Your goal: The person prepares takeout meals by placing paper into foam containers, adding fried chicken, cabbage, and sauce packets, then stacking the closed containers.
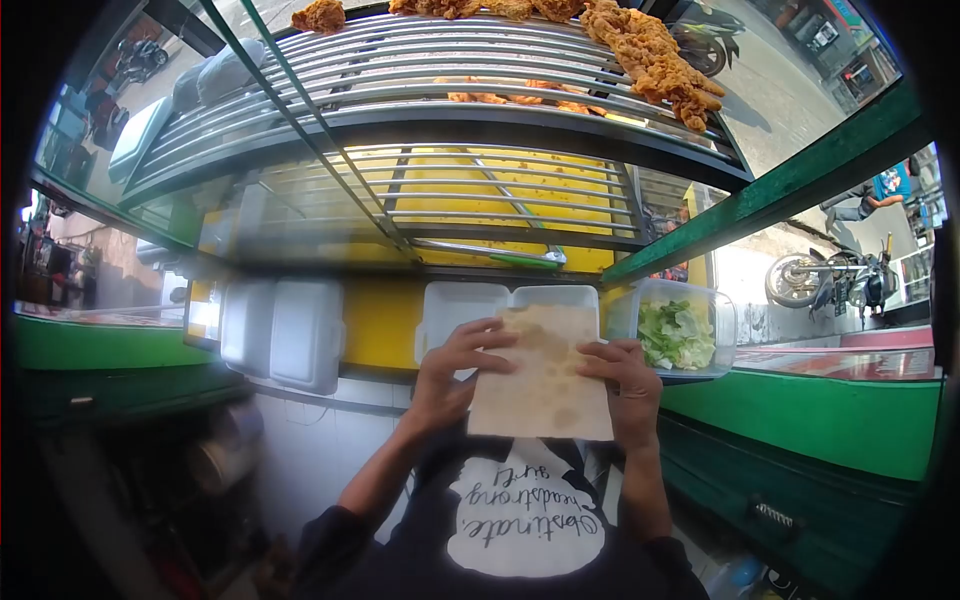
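Closed on opposite sides of a stained paper sheet (545,405), my left hand (455,362) and right hand (628,378) hold it between them. It partly hides the open foam box (462,302).

The paper (541,390) hides part of the open foam box (460,303); far fried chicken (435,7) is cut off above; clutter (215,450) near left is blurred

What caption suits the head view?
Left hand and right hand hold blotched paper by an open foam box, near lettuce and racked fried chicken.
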A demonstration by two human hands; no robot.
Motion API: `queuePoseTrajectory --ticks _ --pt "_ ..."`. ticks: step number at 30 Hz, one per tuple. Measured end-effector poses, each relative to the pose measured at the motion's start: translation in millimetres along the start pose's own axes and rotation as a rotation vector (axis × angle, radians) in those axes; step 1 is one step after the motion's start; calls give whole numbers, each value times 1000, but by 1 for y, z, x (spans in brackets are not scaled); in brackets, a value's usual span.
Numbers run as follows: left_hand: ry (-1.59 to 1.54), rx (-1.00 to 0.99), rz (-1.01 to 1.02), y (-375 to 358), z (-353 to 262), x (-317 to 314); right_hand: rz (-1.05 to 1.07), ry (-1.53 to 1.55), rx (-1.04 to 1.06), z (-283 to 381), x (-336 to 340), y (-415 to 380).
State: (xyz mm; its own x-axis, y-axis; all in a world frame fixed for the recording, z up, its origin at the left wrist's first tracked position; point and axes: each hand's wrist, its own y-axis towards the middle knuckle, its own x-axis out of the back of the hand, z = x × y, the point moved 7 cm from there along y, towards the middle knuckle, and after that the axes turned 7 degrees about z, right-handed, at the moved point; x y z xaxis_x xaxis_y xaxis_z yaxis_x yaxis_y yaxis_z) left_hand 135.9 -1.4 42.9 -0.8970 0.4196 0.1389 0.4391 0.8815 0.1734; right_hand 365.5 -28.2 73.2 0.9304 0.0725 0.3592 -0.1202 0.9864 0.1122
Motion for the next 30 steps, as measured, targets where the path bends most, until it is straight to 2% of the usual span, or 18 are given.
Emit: queuePoseTrajectory --ticks 1,2,3,5,6,9,13,16,20,22,23,25,26,30 --pt "231 -83 -12 2 -13 1 58 -297 183 22 3 2" --pt "346 -103 -35 2 -17 1 57 -372 185 29 6 2" --pt "345 -105 -30 4 -15 1 53 -373 183 27 6 3" --pt "698 -150 34 6 -9 -5 81 -390 181 15 -1 2" --pt "752 -145 60 7 4 -8 81 -388 181 9 -4 1" --pt "860 -107 138 6 30 -21 159 -410 237 -7 -18 -4" --pt "930 -85 214 10 35 -38 142 -550 147 -40 -25 -8" --pt "966 -9 358 16 43 -54 170 -573 108 -51 -24 -8" --pt "965 51 380 23 42 -65 222 -593 37 -59 -21 -6" --pt "920 -35 239 29 30 -68 244 -593 23 -61 -22 -6" --pt "920 -33 238 30 31 -72 264 -597 7 -63 -23 -6" --pt "1038 95 366 30 49 -84 271 -598 -38 -67 -26 -8" --pt "1037 98 362 30 52 -88 272 -601 -81 -69 -27 -7" --pt "1164 103 371 23 71 -103 293 -820 49 -33 -38 -4"
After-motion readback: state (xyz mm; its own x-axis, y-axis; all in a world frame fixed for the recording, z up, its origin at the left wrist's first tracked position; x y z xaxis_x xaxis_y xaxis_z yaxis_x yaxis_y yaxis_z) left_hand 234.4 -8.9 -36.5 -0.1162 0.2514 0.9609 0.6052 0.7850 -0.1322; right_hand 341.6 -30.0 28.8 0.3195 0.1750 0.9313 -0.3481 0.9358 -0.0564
